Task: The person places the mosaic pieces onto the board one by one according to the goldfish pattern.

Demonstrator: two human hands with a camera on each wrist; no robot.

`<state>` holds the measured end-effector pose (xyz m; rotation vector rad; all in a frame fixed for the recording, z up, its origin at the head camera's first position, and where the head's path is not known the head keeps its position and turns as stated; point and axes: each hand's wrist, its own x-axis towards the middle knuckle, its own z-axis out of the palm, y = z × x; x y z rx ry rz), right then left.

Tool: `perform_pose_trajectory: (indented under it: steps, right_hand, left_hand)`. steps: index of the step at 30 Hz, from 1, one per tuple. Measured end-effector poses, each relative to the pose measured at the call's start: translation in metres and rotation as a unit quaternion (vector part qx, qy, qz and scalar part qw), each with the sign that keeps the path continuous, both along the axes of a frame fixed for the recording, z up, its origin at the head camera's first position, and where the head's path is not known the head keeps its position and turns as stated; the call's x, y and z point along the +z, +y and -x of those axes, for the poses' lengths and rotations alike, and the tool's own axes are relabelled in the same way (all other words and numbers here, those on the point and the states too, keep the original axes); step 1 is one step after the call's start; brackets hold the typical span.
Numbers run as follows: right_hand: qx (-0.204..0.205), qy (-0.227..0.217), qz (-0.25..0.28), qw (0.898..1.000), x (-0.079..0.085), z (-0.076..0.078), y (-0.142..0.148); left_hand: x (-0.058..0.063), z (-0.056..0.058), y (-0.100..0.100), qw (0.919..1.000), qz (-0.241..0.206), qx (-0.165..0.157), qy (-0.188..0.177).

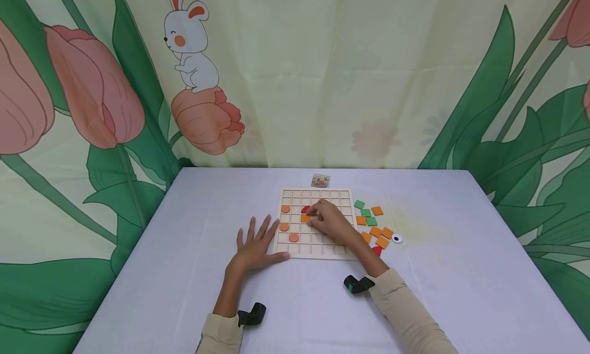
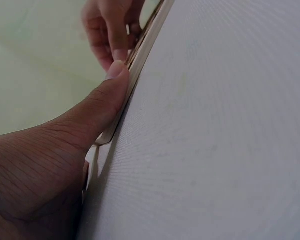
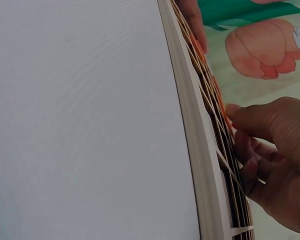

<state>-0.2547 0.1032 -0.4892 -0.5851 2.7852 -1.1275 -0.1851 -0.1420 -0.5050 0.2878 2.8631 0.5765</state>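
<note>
A pale wooden grid board (image 1: 322,250) lies on the table. My left hand (image 1: 252,251) rests at its left side with fingers spread, the thumb on the near left corner; in the left wrist view that thumb (image 2: 97,107) presses the board's edge. Over the middle of the grid, my right hand (image 1: 332,222) pinches an orange square tile (image 1: 305,218) with bent fingers, just below a red piece (image 1: 305,209) that it partly covers. The right wrist view shows the right thumb (image 3: 255,120) against an orange edge. Round orange pieces (image 1: 294,237) sit in cells at the left.
Right of the board lie loose orange squares (image 1: 382,242), green squares (image 1: 365,212), a red piece (image 1: 377,250) and a white disc with a dark centre (image 1: 397,238). A small patterned item (image 1: 320,180) lies behind the board. A printed curtain (image 1: 295,77) hangs behind the table.
</note>
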Motion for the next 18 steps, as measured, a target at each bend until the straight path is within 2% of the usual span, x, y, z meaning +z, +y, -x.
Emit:
perform_pose_trajectory:
  steps: [4, 11, 18]
  right_hand:
    - [0.027, 0.011, 0.003, 1.0, 0.001, 0.0, 0.008]
    - [0.027, 0.016, -0.004, 1.0, 0.008, -0.006, 0.03]
    - [0.028, 0.075, -0.006, 0.997, 0.019, -0.023, 0.061]
  left_hand:
    - [0.001, -0.001, 0.0, 1.0, -0.002, 0.002, 0.001]
    - [0.002, -0.001, 0.0, 1.0, -0.009, 0.003, 0.001]
    - [0.001, -0.002, 0.0, 0.9999, -0.011, 0.005, 0.0]
